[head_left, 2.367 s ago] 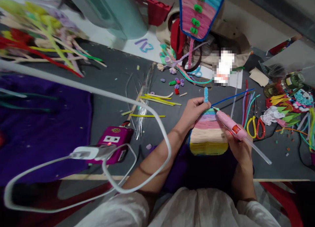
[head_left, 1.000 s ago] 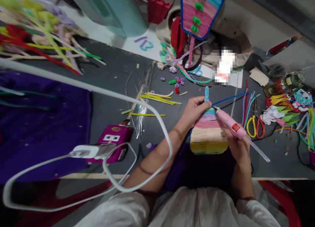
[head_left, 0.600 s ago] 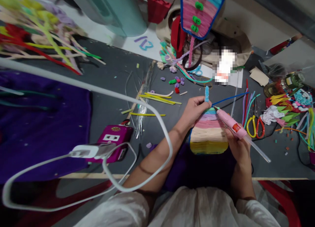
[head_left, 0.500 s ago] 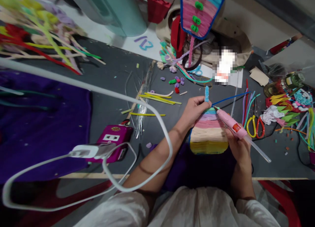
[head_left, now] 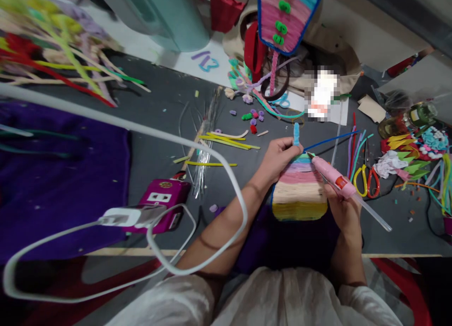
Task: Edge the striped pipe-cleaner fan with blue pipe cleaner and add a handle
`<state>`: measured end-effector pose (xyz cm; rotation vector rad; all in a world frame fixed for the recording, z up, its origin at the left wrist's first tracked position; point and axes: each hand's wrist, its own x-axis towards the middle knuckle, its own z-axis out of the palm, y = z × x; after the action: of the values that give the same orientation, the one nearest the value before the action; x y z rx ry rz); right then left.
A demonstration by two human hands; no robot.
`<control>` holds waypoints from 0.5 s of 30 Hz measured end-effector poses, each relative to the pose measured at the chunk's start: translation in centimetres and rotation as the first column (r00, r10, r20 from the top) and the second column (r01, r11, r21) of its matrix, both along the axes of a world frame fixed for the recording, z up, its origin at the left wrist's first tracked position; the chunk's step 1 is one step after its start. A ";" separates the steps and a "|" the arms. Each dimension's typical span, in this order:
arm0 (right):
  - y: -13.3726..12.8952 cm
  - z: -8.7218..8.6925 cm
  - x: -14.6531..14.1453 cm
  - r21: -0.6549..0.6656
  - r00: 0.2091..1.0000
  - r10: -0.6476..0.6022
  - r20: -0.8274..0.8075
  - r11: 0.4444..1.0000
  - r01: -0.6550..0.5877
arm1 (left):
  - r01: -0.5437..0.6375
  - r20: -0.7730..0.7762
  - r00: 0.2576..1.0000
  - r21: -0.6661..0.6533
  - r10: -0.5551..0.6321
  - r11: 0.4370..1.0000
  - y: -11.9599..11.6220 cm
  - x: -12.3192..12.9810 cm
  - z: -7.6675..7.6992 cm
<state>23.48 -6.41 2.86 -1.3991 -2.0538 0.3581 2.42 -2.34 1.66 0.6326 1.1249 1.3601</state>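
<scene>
My left hand (head_left: pixel 282 156) is closed at the top left edge of a striped piece (head_left: pixel 300 191) in green, lilac, pink, cream and yellow. A short light-blue fuzzy piece (head_left: pixel 296 133) stands up at its fingertips. My right hand (head_left: pixel 342 210) is wrapped round a pink glue gun (head_left: pixel 330 175), whose tip is at the green top edge of the striped piece. From the clear glue stick (head_left: pixel 377 216) at its back, a length sticks out to the lower right. A dark blue stem (head_left: pixel 332 139) runs rightward from beside my left fingers.
Yellow-red scissors (head_left: pixel 367 181) and loose stems lie right. Left are yellow stems (head_left: pixel 226 140), a purple power socket (head_left: pixel 165 199) and a white cable (head_left: pixel 233 175) looping over my left forearm. A striped kite-like panel (head_left: pixel 289 20) stands behind, near a glass jar (head_left: pixel 420 115).
The glue gun has shifted very slightly right and down in my right hand. My left hand is almost unchanged.
</scene>
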 end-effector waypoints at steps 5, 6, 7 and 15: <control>0.1 -0.2 0.1 0.006 0.999 -0.028 -0.020 1.000 0.029 | -0.005 -0.008 1.000 0.002 0.005 1.000 0.0 -0.1 -0.1; 0.1 -0.2 0.2 0.004 0.999 -0.031 -0.024 1.000 0.031 | -0.005 -0.008 1.000 0.003 0.005 1.000 0.0 -0.1 -0.1; 0.1 -0.2 0.2 -0.001 0.999 -0.032 -0.025 0.999 0.032 | -0.005 -0.007 1.000 0.002 0.005 1.000 0.0 -0.1 0.0; 0.0 0.2 0.3 -0.085 0.995 -0.084 -0.061 0.993 0.078 | -0.004 -0.027 1.000 0.008 0.004 1.000 0.0 -0.1 0.1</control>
<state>23.83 -6.42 3.06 -1.4957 -1.9437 0.4525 2.35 -2.33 1.74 0.6569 1.1436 1.3633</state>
